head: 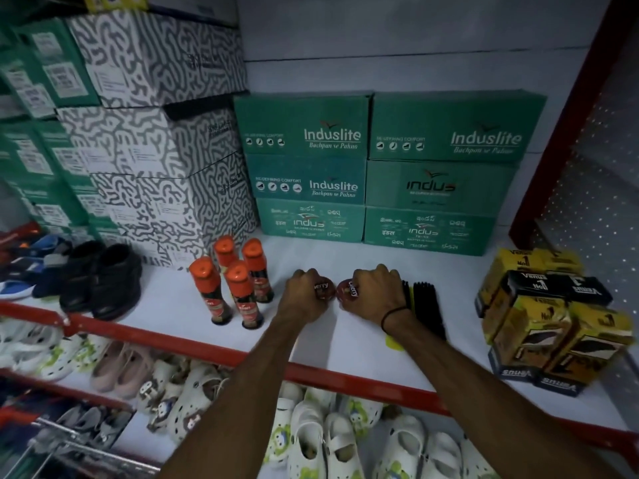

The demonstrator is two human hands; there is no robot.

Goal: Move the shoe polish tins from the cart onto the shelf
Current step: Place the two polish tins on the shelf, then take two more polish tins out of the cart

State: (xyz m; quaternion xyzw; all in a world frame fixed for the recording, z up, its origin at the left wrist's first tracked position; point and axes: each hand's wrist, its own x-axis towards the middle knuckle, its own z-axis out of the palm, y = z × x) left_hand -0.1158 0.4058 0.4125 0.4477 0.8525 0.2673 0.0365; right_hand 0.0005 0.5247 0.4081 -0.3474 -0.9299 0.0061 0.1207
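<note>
Both of my arms reach over the red front edge of a white shelf (345, 340). My left hand (304, 295) grips a round dark-red shoe polish tin (323, 288) with a "Cherry" label. My right hand (375, 293) grips a second tin (347, 289) of the same kind. The two tins sit side by side at the shelf's middle, almost touching, low against the shelf surface. Fingers cover most of each tin. The cart is only partly seen, as metal bars at the bottom left (69, 451).
Several orange-capped polish bottles (238, 281) stand left of my hands. A black brush (427, 305) lies just right of my right wrist. Yellow and black boxes (553, 319) are stacked far right. Green shoe boxes (380, 174) line the back. Black shoes (103, 278) sit left; white clogs (328, 444) fill the lower shelf.
</note>
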